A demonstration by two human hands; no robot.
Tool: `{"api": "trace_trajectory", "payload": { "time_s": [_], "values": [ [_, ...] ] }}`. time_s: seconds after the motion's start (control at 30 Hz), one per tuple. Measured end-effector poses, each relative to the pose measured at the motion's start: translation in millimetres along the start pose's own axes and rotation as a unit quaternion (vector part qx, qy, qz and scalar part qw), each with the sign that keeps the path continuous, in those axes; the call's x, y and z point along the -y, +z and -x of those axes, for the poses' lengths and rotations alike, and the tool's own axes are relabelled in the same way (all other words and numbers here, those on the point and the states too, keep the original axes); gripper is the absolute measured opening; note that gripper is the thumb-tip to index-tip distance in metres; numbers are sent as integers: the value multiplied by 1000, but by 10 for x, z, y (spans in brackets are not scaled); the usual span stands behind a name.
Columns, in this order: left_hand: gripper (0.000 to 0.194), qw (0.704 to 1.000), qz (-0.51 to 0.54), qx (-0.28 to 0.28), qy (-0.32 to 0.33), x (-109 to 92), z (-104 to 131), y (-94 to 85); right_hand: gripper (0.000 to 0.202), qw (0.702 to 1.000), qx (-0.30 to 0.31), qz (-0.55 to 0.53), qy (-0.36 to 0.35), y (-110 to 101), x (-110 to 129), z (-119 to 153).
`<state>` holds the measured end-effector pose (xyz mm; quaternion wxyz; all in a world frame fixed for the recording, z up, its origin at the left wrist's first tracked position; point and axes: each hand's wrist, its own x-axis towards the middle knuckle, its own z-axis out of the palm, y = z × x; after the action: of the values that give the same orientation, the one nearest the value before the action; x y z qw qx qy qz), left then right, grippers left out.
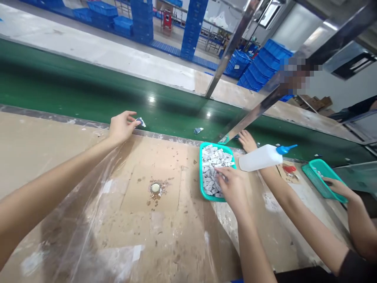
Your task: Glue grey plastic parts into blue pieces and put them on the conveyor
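My left hand pinches a small dark-blue and white piece between thumb and fingers, at the near edge of the green conveyor belt. A similar blue and white piece lies on the belt to its right. My right hand reaches over a teal basket heaped with small white and grey pieces. Its fingers are apart, with the tips at the pile; I see nothing held in them. A white squeeze bottle with a blue nozzle lies tilted just right of the basket.
A co-worker's hand is at the belt behind the bottle, the other hand at a second teal basket. A round glue-stained spot marks the cardboard-covered table. A metal post slants up past the belt.
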<state>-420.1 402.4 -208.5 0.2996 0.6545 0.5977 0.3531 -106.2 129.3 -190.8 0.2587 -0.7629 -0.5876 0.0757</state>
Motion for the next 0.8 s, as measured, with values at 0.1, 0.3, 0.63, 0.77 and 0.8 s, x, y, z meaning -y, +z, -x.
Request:
{"api": "trace_trajectory", "payload": {
  "time_s": [0.1, 0.3, 0.63, 0.77, 0.8],
  "values": [
    [35, 997, -77, 0, 6, 87, -347, 166, 28, 999, 15, 48, 10, 83, 54, -80],
    [31, 994, -92, -43, 36, -178, -342, 446, 18, 995, 16, 83, 58, 207, 118, -195],
    [58, 981, -30, 128, 142, -790, 6, 1560, 28, 972, -56, -191, 123, -40, 240, -14],
    [28, 982, 27, 135, 128, -780, 2, 1600, 38, 914, -20, -369, 167, -182, 416, 265],
    [26, 982, 48, 136, 118, -769, 16, 1539, 37, 906, -5, -391, 162, -182, 462, 323]
  ]
}}
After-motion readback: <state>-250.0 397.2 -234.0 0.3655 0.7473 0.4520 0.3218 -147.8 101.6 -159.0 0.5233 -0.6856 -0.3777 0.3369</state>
